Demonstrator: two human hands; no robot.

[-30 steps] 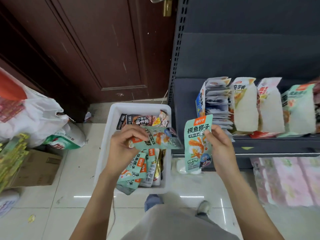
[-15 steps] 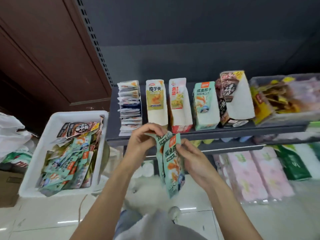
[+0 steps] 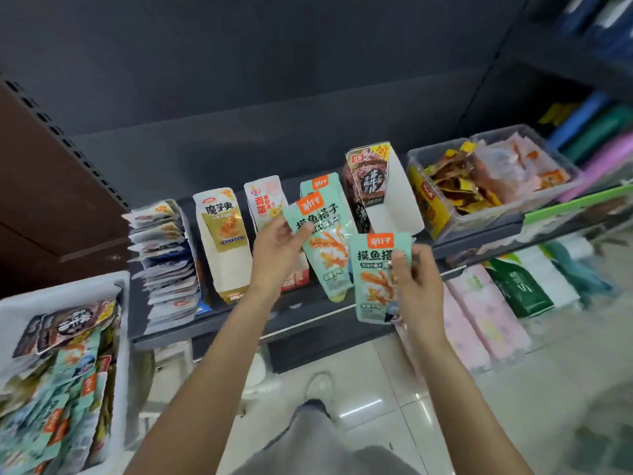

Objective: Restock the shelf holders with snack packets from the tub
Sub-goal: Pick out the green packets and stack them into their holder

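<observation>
My left hand [image 3: 277,250] pinches a teal snack packet [image 3: 325,245] with an orange label, held upright just in front of the teal packets' holder [image 3: 317,183] on the shelf. My right hand [image 3: 416,286] grips a second teal packet [image 3: 373,279], lower and to the right, in front of the shelf edge. The white tub [image 3: 120,323] stands on the floor at the lower left, full of teal and dark packets [image 3: 68,389]. Other white holders [image 3: 226,234] with yellow, pale and dark packets line the shelf.
A dark shelf [image 3: 308,313] carries the holders and a clear bin of loose snacks [image 3: 479,186] at the right. Pink and green packs [image 3: 486,320] lie under the shelf. My shoe [image 3: 320,385] stands on the tiled floor. A brown door [image 3: 41,200] is at the left.
The view swung right from the tub to the shelf. My hands separated the two teal packets, and the left one rose toward the teal holder.
</observation>
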